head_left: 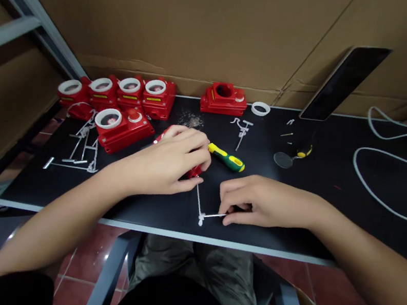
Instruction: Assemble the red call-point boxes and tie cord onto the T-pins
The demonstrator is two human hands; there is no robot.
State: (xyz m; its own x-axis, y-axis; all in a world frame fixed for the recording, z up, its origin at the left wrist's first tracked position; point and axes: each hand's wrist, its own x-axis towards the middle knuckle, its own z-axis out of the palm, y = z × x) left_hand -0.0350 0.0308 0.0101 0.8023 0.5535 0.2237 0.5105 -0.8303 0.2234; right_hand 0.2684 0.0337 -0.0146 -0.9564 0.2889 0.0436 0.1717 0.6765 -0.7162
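My left hand (173,160) lies curled over a red plastic box part (195,171) on the black table (163,208), gripping it; most of the part is hidden under the fingers. My right hand (257,202) pinches the end of a thin white plastic sprue (203,214) that bends in an L from the red part to my fingertips. A yellow and green screwdriver (227,157) lies just behind my left hand, untouched.
Several red button boxes with white rings (126,103) stand at the back left, above loose white sprues (81,150). A red housing (223,98), a white ring (260,109), a leaning dark tablet (342,82) and white cables (388,168) are behind and right.
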